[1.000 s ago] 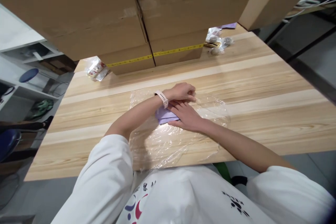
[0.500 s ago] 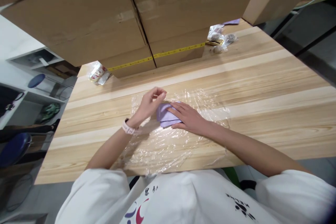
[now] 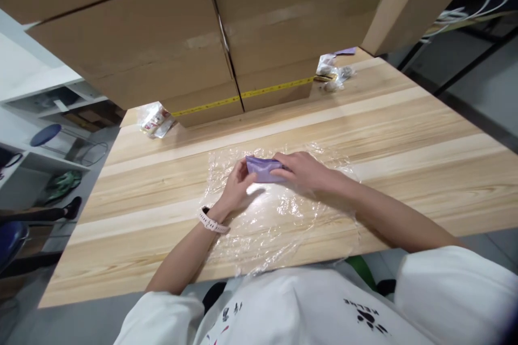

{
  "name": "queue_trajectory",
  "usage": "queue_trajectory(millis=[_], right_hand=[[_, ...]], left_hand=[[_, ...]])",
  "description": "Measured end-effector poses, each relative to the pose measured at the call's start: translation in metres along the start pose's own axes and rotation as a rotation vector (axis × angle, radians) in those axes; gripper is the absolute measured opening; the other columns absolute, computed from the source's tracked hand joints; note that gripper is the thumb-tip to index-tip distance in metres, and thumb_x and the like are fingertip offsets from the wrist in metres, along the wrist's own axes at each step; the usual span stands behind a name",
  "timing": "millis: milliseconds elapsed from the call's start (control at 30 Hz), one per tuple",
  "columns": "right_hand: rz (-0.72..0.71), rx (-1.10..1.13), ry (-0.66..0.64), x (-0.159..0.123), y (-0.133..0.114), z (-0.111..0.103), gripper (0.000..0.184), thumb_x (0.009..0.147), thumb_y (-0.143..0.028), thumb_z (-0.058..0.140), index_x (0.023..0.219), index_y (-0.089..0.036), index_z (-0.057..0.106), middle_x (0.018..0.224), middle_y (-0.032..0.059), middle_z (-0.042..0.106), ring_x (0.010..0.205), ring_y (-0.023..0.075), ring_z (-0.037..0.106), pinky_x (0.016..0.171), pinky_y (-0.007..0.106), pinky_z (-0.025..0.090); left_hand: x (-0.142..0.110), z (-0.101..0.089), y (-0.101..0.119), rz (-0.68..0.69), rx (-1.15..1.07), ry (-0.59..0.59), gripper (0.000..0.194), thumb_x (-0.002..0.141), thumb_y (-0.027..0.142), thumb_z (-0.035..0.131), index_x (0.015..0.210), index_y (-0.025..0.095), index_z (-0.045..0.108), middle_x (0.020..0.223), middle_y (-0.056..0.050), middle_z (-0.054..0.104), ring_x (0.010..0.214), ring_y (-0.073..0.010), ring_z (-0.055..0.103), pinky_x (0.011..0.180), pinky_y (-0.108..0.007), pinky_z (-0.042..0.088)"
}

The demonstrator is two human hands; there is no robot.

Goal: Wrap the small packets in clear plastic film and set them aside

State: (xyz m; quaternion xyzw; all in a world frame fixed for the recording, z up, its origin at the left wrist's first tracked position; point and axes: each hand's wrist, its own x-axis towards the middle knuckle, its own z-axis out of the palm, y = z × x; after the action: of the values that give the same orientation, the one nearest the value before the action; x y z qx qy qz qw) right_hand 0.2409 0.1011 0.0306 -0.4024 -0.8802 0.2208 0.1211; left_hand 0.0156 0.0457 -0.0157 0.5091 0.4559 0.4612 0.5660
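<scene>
Between my two hands is a folded purple sheet (image 3: 265, 170), its long side running left to right; whether it is cloth or paper I cannot tell. My left hand (image 3: 238, 182) is closed on its left end, thumb in front and fingers behind. On the right end, my right hand (image 3: 301, 168) grips it, thumb along the front face and fingers at the top. Beneath both hands, crinkled clear plastic film (image 3: 279, 221) lies spread over the wooden table (image 3: 404, 172).
Large cardboard boxes (image 3: 141, 48) stand along the table's far side, with a yellow measuring tape (image 3: 279, 87) across their lower part. Small clear packets (image 3: 156, 121) lie at the far left, and more packets (image 3: 334, 75) at the far right, near a purple piece (image 3: 346, 51).
My left hand has come down from above and taken the purple sheet's left end. The sheet, earlier under my right hand on the film, is now held between both hands.
</scene>
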Motion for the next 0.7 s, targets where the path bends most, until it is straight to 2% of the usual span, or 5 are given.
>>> queue_trajectory(millis=[100, 233, 300, 500, 700], right_hand=[[0.008, 0.028, 0.023, -0.008, 0.001, 0.005, 0.016, 0.100, -0.037, 0.059, 0.098, -0.023, 0.066, 0.090, 0.0092, 0.075, 0.075, 0.0241, 0.064, 0.064, 0.033, 0.041], [0.038, 0.215, 0.103, -0.022, 0.022, -0.006, 0.023, 0.101, -0.037, 0.055, 0.087, -0.023, 0.067, 0.078, 0.0053, 0.071, 0.064, 0.0181, 0.060, 0.059, 0.031, 0.042], [0.153, 0.418, 0.262, -0.027, 0.048, -0.017, 0.027, 0.100, -0.041, 0.055, 0.086, -0.022, 0.067, 0.068, 0.0020, 0.066, 0.057, 0.0148, 0.056, 0.053, 0.027, 0.041], [0.756, 0.891, 1.052, -0.004, 0.163, -0.055, 0.030, 0.096, -0.035, 0.062, 0.071, -0.021, 0.051, 0.049, -0.0066, 0.049, 0.044, 0.0079, 0.046, 0.042, 0.018, 0.037], [0.874, 0.985, 1.134, 0.070, 0.241, -0.108, 0.025, 0.104, -0.023, 0.041, 0.079, -0.021, 0.046, 0.059, -0.0084, 0.046, 0.050, 0.0046, 0.046, 0.051, 0.018, 0.042]], left_hand=[[0.000, 0.002, -0.004, 0.043, 0.159, -0.012, 0.038, 0.080, 0.033, 0.082, 0.109, 0.016, 0.064, 0.106, -0.009, 0.070, 0.094, -0.0216, 0.066, 0.088, -0.039, 0.054], [0.000, 0.004, -0.006, 0.061, 0.203, -0.018, 0.041, 0.084, 0.029, 0.076, 0.120, 0.017, 0.062, 0.120, -0.011, 0.069, 0.109, -0.0227, 0.067, 0.101, -0.042, 0.052], [-0.001, 0.004, -0.005, 0.062, 0.217, -0.015, 0.043, 0.087, 0.029, 0.073, 0.126, 0.018, 0.060, 0.125, -0.012, 0.067, 0.117, -0.0230, 0.065, 0.107, -0.044, 0.050], [-0.003, 0.002, -0.003, 0.013, 0.366, -0.023, 0.027, 0.091, 0.024, 0.065, 0.118, 0.020, 0.067, 0.124, -0.011, 0.067, 0.115, -0.0227, 0.066, 0.105, -0.048, 0.053], [-0.005, 0.004, -0.003, 0.091, 0.477, -0.064, 0.029, 0.092, 0.023, 0.067, 0.121, 0.027, 0.067, 0.128, -0.009, 0.063, 0.117, -0.0236, 0.063, 0.103, -0.050, 0.053]])
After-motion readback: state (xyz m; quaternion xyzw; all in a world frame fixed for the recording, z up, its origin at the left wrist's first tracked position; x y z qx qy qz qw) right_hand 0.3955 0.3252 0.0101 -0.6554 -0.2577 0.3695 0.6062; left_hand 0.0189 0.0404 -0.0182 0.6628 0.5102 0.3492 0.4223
